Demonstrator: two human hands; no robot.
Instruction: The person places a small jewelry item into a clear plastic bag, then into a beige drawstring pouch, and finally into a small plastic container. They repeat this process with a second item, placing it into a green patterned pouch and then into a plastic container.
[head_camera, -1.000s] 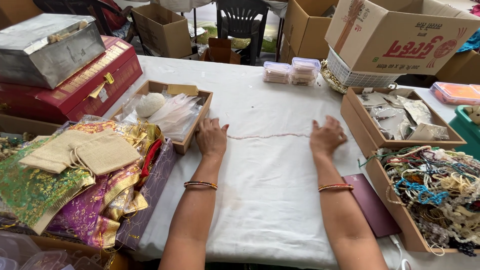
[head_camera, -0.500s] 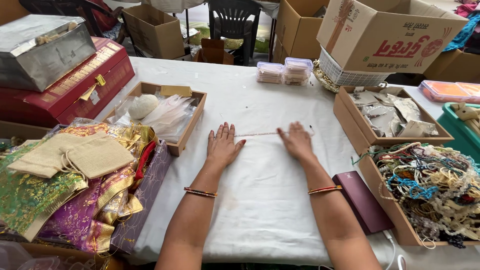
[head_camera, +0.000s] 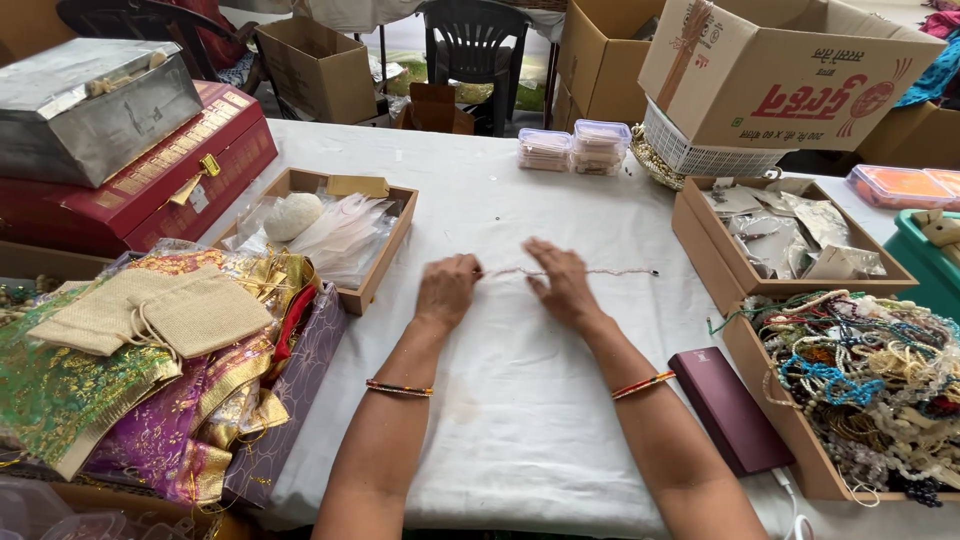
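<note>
Lying flat on the white tablecloth (head_camera: 520, 420), the thin bead string (head_camera: 590, 271) runs straight left to right. Left hand (head_camera: 447, 292) pinches its left end, fingers curled; right hand (head_camera: 560, 285) rests palm-down on it mid-length, fingers spread, not gripping.

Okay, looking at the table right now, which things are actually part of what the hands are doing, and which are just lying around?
In use:
left hand
right hand
thin beaded strand lying stretched on the white tablecloth

Lying about:
maroon booklet
box of mixed bead necklaces
burlap pouches
red case
small plastic tubs
</note>
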